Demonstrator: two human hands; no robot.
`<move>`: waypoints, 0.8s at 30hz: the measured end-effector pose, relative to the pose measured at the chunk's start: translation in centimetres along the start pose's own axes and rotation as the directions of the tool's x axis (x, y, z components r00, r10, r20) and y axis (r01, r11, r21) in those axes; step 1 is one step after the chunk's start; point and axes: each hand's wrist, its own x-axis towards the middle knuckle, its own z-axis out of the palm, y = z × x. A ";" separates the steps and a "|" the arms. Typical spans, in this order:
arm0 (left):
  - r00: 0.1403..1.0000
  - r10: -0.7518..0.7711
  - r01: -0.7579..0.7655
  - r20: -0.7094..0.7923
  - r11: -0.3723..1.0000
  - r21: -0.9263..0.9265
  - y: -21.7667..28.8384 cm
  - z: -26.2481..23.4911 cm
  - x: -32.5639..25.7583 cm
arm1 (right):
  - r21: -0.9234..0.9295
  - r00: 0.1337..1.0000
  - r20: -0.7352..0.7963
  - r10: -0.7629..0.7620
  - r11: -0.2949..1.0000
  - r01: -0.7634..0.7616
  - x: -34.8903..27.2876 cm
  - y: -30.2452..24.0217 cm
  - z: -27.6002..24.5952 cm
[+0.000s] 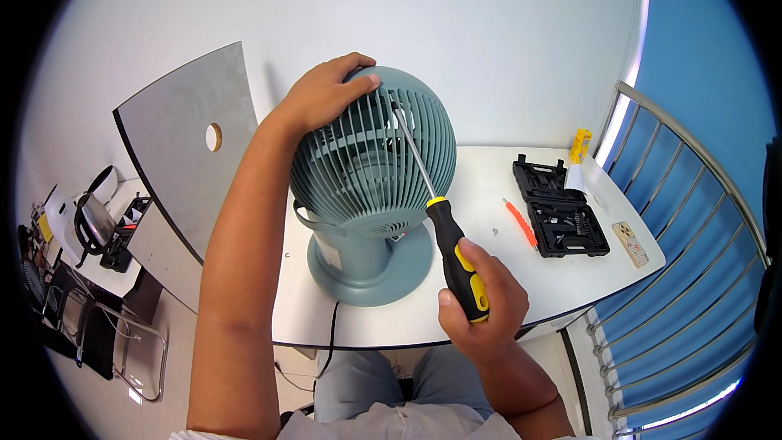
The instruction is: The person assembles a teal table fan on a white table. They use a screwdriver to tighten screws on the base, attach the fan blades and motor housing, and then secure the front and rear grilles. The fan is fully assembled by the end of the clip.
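Note:
A grey-green round fan (358,187) stands on the white table with its slatted grille toward me. My left hand (330,94) rests on the upper left of the fan's housing, fingers spread over the top edge and thumb lying on the grille. In my right hand (489,293) is a screwdriver (456,257) with a black and yellow handle. Its long metal shaft slants up and left, and the tip reaches the slats near the top of the grille. Exactly what the tip touches cannot be made out.
On the white table (481,171) to the right lie an orange-red screwdriver (521,223), an open black tool case (562,212), a remote control (630,244) and a yellow item (580,145). Small screws (494,231) sit nearby. A grey partition (183,130) stands left; metal railing (692,147) runs along the right.

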 end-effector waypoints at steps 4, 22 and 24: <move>1.000 -0.015 0.015 0.013 1.000 -0.005 0.0 -0.1 0.0 | -0.031 1.000 -0.001 -0.007 0.999 0.007 0.5 -0.4 0.1; 0.999 -0.037 0.038 0.019 0.998 -0.048 -0.1 -0.2 0.0 | -0.067 0.992 0.010 0.129 0.990 -0.128 0.6 -2.0 0.6; 0.999 -0.038 0.039 0.021 0.998 -0.053 0.0 -0.1 0.1 | -0.066 0.993 -0.008 0.115 0.991 -0.115 0.7 -1.9 0.7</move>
